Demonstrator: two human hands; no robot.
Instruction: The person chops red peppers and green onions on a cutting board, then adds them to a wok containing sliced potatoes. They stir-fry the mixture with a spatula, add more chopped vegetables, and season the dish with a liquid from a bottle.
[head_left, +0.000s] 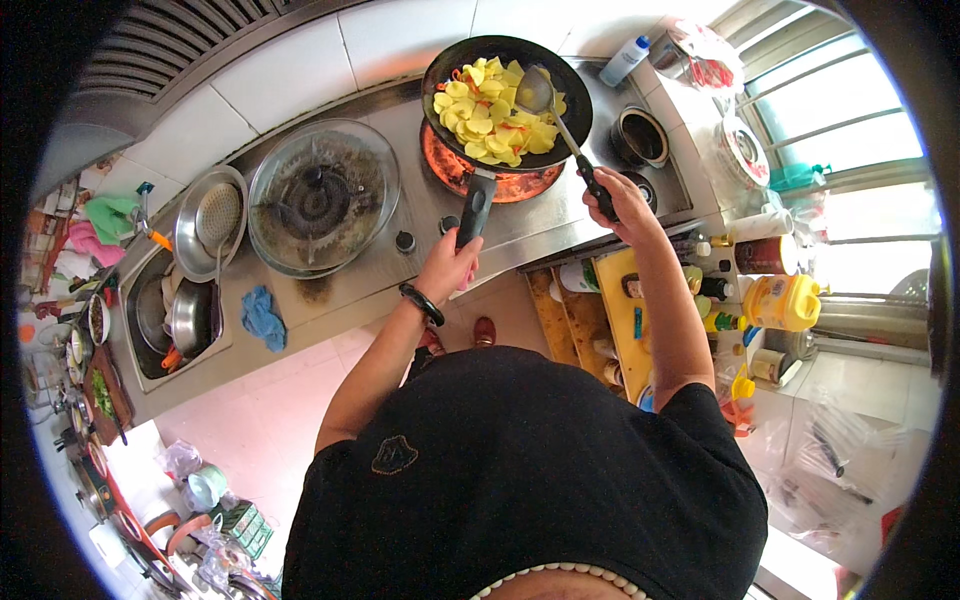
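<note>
My left hand (448, 264) grips the black handle (478, 206) of a dark wok (442, 60). The wok sits tilted over a glowing orange-red burner (442, 161). Thin yellow slices, probably potato, fill much of it (480, 109), with strips of something orange-red among them. In my right hand (624, 206) is the black grip of a metal ladle or spatula (571, 139). Its broad head rests among the slices at the right side of the wok; part of the head is hard to make out.
Left of the wok, a glass lid or basin (379, 225) covers a second burner. Further left stand a metal bowl with a skimmer (217, 210), a blue cloth (263, 318) and a sink (146, 375). A small pot (640, 136) and a blue-capped bottle (625, 61) stand right. Bottles crowd the shelf (615, 300).
</note>
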